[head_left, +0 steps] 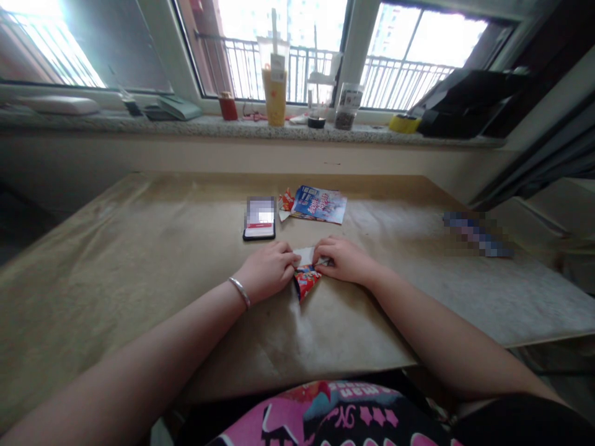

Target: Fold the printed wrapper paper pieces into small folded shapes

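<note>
Between my two hands lies a small folded piece of printed paper (pixel 307 282), red and colourful on its pointed lower part and white along the upper part. The fingers of my left hand (pixel 272 267) are pinched on its left edge. My right hand (pixel 343 260) has its fingers bent and pressed on the right edge. Both hands rest on the table. Just beyond them stands a phone (pixel 259 218) with its screen lit. Behind the paper is a stack of printed sheets (pixel 323 204), with a red folded paper piece (pixel 286 201) at its left side.
The table (pixel 186 260) has a brownish cover. A blurred blue and pink item (pixel 476 234) lies at its right. On the windowsill (pixel 297 130) are a tall yellow drink cup (pixel 275 93), a red jar (pixel 227 106), yellow tape (pixel 403 124) and a black object (pixel 458 105).
</note>
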The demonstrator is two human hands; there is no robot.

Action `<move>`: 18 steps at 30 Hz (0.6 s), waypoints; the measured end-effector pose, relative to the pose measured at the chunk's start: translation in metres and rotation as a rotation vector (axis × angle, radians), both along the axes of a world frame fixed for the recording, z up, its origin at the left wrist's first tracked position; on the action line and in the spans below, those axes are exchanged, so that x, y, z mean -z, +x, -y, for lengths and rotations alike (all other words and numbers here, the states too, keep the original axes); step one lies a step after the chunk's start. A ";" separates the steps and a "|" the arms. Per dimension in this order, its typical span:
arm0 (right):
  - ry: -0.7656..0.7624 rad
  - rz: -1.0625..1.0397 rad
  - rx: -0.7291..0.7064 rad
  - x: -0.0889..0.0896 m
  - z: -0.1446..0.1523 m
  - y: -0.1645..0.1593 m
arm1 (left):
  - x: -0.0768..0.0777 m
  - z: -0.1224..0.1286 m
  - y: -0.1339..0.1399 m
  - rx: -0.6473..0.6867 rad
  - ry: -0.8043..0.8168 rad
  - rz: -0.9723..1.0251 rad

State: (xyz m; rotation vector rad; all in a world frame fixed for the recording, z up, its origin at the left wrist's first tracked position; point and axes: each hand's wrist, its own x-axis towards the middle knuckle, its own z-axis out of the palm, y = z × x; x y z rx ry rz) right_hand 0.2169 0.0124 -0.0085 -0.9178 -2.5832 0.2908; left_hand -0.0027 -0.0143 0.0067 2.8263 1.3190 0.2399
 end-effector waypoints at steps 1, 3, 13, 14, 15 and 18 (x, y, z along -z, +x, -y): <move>0.004 0.007 0.008 0.000 0.000 0.000 | 0.000 0.000 0.000 0.000 0.006 -0.002; 0.002 0.020 0.019 -0.001 0.001 0.000 | 0.000 -0.001 0.001 0.001 0.017 -0.004; 0.019 0.060 0.041 0.001 -0.004 0.000 | 0.001 0.005 0.007 -0.058 0.034 0.007; 0.024 0.063 0.049 0.002 -0.004 0.000 | 0.001 0.006 0.008 -0.069 0.047 0.001; 0.028 0.065 0.057 0.002 -0.004 0.000 | 0.002 0.008 0.009 -0.074 0.061 -0.005; 0.032 0.077 0.072 0.002 -0.004 0.001 | 0.003 0.012 0.010 -0.071 0.098 -0.026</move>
